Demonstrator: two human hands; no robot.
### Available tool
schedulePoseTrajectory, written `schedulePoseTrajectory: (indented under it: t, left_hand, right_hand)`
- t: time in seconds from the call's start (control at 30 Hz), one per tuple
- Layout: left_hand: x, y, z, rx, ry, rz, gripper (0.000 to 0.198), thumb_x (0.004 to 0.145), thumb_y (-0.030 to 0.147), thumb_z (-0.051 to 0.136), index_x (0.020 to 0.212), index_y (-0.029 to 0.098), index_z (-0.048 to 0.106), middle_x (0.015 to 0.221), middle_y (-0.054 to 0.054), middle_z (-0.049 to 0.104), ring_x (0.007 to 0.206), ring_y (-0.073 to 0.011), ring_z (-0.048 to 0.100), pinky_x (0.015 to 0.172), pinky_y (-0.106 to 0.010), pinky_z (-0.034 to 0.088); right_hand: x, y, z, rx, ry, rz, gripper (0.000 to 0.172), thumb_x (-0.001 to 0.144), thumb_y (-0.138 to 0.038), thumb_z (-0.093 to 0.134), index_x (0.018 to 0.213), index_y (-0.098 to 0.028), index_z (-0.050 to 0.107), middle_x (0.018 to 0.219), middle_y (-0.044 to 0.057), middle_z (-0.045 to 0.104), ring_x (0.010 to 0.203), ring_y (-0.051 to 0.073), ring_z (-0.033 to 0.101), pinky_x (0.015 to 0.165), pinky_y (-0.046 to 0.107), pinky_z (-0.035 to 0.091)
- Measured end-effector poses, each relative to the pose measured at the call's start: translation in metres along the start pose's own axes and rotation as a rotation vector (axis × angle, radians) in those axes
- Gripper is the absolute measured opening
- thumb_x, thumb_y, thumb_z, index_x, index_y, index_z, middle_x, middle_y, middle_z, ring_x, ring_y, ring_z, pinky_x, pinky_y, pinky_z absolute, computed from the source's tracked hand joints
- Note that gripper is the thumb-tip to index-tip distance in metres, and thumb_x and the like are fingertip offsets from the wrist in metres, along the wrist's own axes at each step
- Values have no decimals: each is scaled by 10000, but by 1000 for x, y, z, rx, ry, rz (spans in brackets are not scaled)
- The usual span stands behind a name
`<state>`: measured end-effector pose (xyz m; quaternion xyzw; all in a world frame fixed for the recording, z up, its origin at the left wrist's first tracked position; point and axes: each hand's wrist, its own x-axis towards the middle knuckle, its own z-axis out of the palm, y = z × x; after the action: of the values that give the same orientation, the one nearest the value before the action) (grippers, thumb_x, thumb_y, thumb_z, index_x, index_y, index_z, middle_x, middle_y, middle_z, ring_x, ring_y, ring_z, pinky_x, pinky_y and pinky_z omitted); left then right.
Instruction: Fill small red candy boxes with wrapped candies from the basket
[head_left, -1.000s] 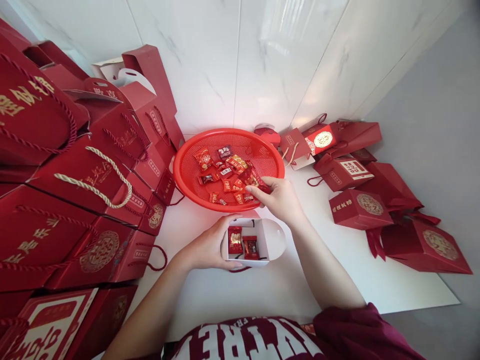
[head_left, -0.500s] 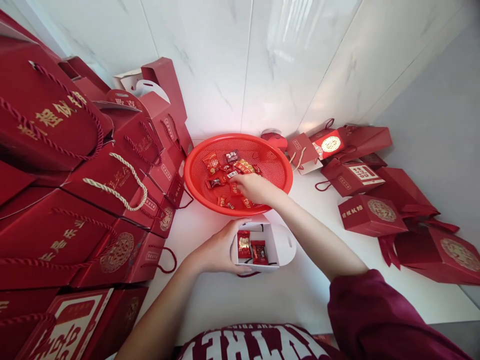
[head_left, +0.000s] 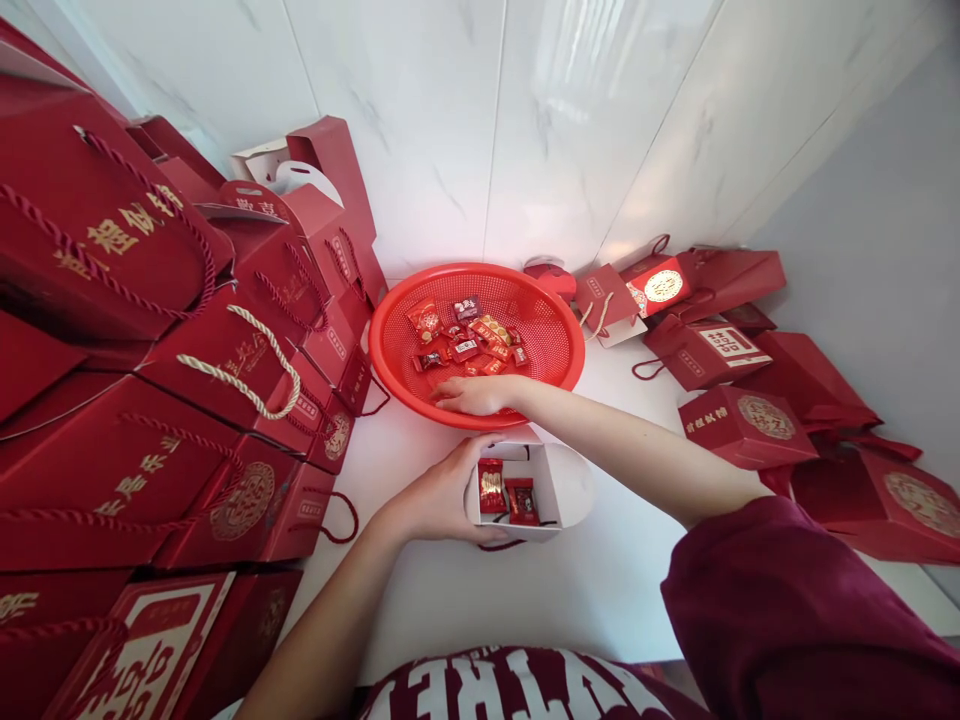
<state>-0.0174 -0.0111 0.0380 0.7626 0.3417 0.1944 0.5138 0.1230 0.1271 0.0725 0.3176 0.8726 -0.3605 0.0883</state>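
A round red plastic basket (head_left: 559, 345) sits on the white table against the wall, with several wrapped candies (head_left: 469, 338) in it. My right hand (head_left: 472, 394) reaches into the basket's near left side, palm down over candies at the bottom; what its fingers hold is hidden. My left hand (head_left: 439, 495) grips the left side of a small open white-lined gift box (head_left: 559, 490) just in front of the basket. Two red wrapped candies (head_left: 506, 492) lie inside that box.
Stacks of red gift bags (head_left: 187, 400) with rope handles fill the left side. More red gift boxes (head_left: 742, 425) lie scattered on the right. A white marble wall (head_left: 525, 120) stands behind. The table's edge runs along the lower right.
My right hand has moved from the basket's right side across to its near left side. The left hand and the box have stayed put.
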Motion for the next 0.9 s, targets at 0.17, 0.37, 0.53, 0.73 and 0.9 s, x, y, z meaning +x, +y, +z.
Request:
schedulePoseTrajectory:
  t: [0.17,0.37,0.53,0.73,0.9]
  left_hand:
    - [1,-3,0,-2,17,25,1109,577,367,915,1488,290,286,1521,-126,405,1389,-351,438,1150,-512,385]
    - [0,-7,0,-28,7,31,1120,573,338,919,1491,305,279,1506,-116,432,1377,-346,457,1149,-521,382]
    - [0,-8,-2,-74,-1,30,1108,570,328,924,1484,300,299,1507,-124,433,1375,-347,463,1128,-507,410]
    - [-1,-4,-3,-60,0,18,1087,582,342,920,1478,288,307,1511,-123,430,1383,-339,456,1150,-502,390]
    - [1,-3,-2,-91,-11,48,1068,594,296,912,1476,282,311,1541,-126,398,1411,-334,429,1176,-506,355]
  right_hand:
    - [2,4,1,-29,-68,-11,439,981,-221,470,1392,-105,568,1558,135,412,1484,300,292,1198,412,282]
    - [-11,1,-12,-32,-185,-59,384,933,-168,470,1257,-183,676,1318,55,663,1171,236,634,965,300,490]
    - [-26,-2,-22,-37,-221,-20,374,833,-108,529,1141,-183,728,1103,53,748,916,232,690,759,290,505]
    - [-33,3,-27,13,-208,-51,427,788,-51,561,1157,-183,731,1072,44,750,905,206,674,734,262,494]
    - [-51,5,-32,146,-18,-113,375,879,-120,570,1236,-128,685,1072,79,734,887,175,665,766,260,513]
